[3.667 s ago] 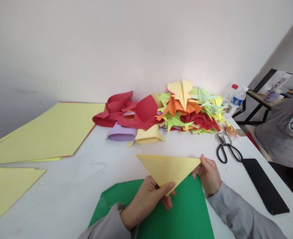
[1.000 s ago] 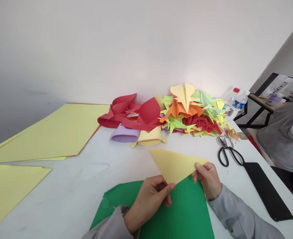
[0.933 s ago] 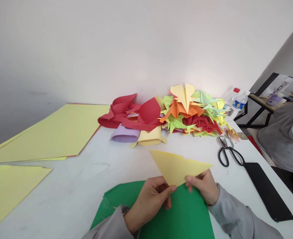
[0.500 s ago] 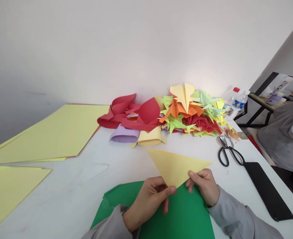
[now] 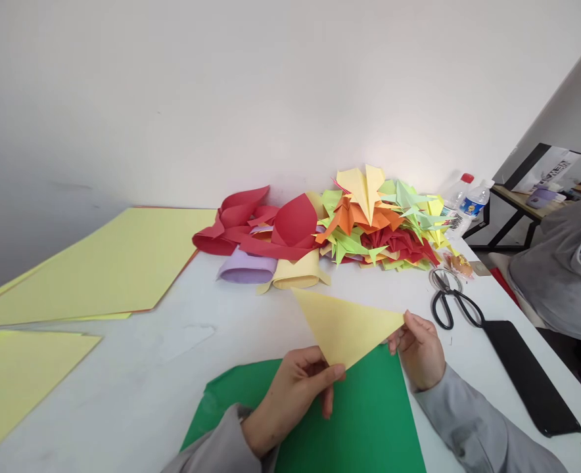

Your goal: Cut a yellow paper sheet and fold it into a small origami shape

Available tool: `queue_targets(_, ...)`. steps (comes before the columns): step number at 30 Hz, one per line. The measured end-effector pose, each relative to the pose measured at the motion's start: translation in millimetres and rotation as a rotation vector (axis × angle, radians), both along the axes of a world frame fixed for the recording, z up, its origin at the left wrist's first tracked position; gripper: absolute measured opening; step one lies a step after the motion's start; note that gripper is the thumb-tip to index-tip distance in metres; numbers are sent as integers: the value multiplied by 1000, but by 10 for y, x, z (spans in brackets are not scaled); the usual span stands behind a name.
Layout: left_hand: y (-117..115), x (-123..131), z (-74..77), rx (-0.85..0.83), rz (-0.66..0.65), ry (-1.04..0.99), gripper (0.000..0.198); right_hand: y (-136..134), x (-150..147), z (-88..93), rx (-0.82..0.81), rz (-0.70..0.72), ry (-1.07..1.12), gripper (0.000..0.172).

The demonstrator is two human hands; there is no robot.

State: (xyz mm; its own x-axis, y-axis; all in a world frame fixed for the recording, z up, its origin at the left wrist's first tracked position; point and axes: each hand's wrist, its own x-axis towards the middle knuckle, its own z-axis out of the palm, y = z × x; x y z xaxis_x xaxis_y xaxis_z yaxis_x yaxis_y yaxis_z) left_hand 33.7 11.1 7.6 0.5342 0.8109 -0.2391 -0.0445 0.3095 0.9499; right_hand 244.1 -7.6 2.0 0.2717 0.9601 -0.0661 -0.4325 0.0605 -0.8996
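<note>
A yellow paper triangle (image 5: 344, 326) is held up over the table, its flat face toward me. My left hand (image 5: 295, 394) pinches its near corner between thumb and fingers. At the right-hand corner, my right hand (image 5: 421, 351) is closed on the paper with thumb and fingertips. Beneath both hands lies a green sheet (image 5: 349, 420), partly covered by my left hand and sleeve.
Large yellow sheets (image 5: 108, 263) and a smaller yellow sheet (image 5: 29, 374) lie at left. Rolled red paper shapes (image 5: 295, 226) and folded colourful paper pieces (image 5: 369, 223) pile against the wall. Scissors (image 5: 451, 295), a black flat case (image 5: 527, 374) and bottles (image 5: 475, 200) are at right.
My right hand has slid along the triangle's edge, right and slightly up, to its right corner. The left hand keeps its pinch almost in place.
</note>
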Motion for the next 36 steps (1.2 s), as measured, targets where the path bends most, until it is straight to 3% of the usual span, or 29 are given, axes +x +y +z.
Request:
queue_targets(11,16,-28,-11,7,21,-19,37,12,13,-8,47,13,96,42)
queue_targets(14,25,-33,-5,-17,59,-21,36,23,22,15,24,28,118,48)
queue_targets(21,38,-34,21,-38,82,-29,33,28,-3,54,-25,18,104,44)
queue_targets(24,34,-42,9,-45,33,-35,34,25,0,55,-35,42,94,46)
queue_targets(27,15,-48,0,-113,-173,-79,36,-5,-9,54,-94,159,59,43)
queue_targets(30,-9,-46,-1,-166,-364,-96,40,-70,-48,55,-117,364,30,43)
queue_targets(33,-19,-43,-12,-163,-389,-74,42,-142,-92,82,-93,545,-2,53)
queue_targets(36,-19,-45,-34,-178,-398,-55,43,-183,-112,138,-51,602,4,62)
